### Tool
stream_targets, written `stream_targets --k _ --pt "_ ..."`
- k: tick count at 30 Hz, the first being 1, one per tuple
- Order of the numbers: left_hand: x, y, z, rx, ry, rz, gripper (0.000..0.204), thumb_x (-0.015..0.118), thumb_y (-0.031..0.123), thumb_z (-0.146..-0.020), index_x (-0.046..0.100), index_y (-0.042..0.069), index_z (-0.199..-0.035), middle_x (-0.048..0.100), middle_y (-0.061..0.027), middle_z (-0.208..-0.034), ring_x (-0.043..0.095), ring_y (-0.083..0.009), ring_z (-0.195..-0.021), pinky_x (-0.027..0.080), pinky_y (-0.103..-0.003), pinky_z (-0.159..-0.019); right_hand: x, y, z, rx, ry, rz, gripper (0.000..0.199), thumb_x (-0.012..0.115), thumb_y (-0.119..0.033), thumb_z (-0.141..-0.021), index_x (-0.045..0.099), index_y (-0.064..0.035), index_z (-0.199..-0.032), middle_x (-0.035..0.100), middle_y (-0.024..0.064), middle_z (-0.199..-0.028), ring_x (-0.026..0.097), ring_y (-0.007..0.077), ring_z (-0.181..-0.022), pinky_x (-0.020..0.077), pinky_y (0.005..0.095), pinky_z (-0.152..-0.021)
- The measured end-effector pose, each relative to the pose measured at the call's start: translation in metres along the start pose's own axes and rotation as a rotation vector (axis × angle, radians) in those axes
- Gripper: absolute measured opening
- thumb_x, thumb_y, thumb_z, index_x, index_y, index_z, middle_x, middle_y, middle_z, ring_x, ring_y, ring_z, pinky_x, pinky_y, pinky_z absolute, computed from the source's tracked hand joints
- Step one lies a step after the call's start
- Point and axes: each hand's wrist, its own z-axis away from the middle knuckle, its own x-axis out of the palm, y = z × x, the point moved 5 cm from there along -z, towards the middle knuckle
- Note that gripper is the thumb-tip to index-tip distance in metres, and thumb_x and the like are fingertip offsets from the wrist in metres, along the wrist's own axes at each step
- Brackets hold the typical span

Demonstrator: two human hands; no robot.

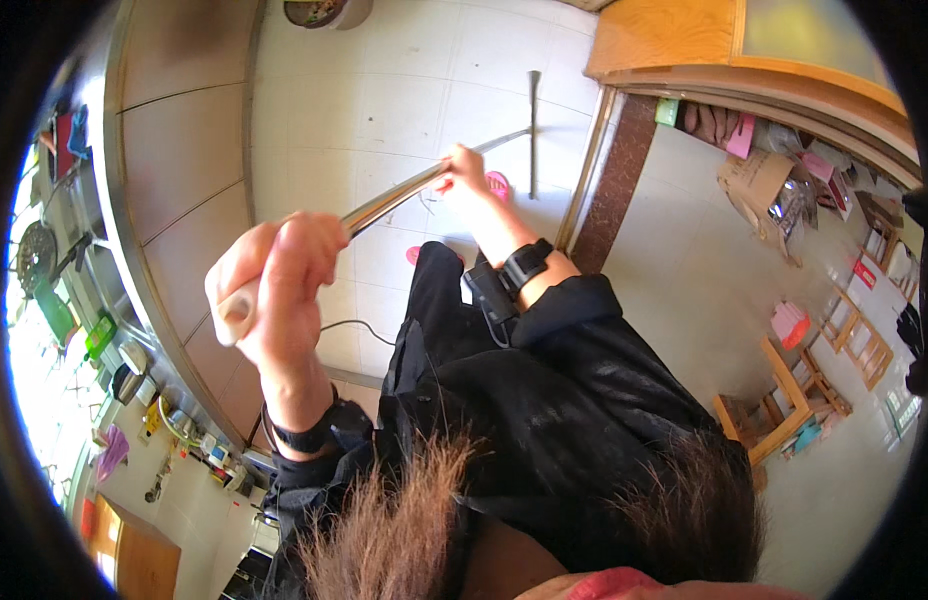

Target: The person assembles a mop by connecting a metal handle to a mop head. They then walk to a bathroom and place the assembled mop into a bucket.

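I hold a long metal pole (399, 197) that slants down and away to the right. At its far end a thin dark bar (533, 135) lies across the pale tiled floor, so it looks like a floor squeegee. My left hand (279, 275) wraps round the upper end of the pole, close to me, with the beige end cap (240, 308) showing in the fist. Further down, my right hand (464, 172) grips the shaft with its fingers closed. Each wrist wears a black band. Pink shoes (497, 184) show beneath my right arm.
Cabinet fronts (184, 165) and a cluttered counter run along the left. A bin (329, 12) stands at the far edge. A dark stone threshold (624, 165) lies on the right; beyond it are a cardboard box (756, 190) and wooden stools (779, 400). A thin cable (359, 322) hangs near my legs.
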Motion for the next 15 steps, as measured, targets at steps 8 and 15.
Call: stream_targets --k 8,15 --pt "-0.047 0.022 0.030 0.049 -0.079 -0.091 0.029 0.051 0.010 -0.091 0.043 0.005 -0.064 0.044 -0.0077 -0.056 0.042 -0.0187 -0.052 0.041 -0.041 -0.062 0.031 0.057 0.023 0.030 -0.098 0.163 0.016 0.050 -0.009 -0.080 0.042 -0.0048 -0.067 0.041 0.0085 -0.058 0.035 0.0156 -0.038 0.0275 0.0308 -0.035" --pt "-0.044 -0.020 0.060 0.094 -0.392 0.144 0.020 0.067 -0.002 -0.076 0.052 0.003 -0.064 0.054 -0.0085 -0.061 0.055 -0.0250 -0.058 0.052 -0.044 -0.069 -0.043 0.027 0.019 -0.147 0.034 0.127 0.019 0.057 -0.008 -0.080 0.046 -0.0050 -0.065 0.043 0.0052 -0.059 0.039 0.0128 -0.042 0.0295 0.0262 -0.035"
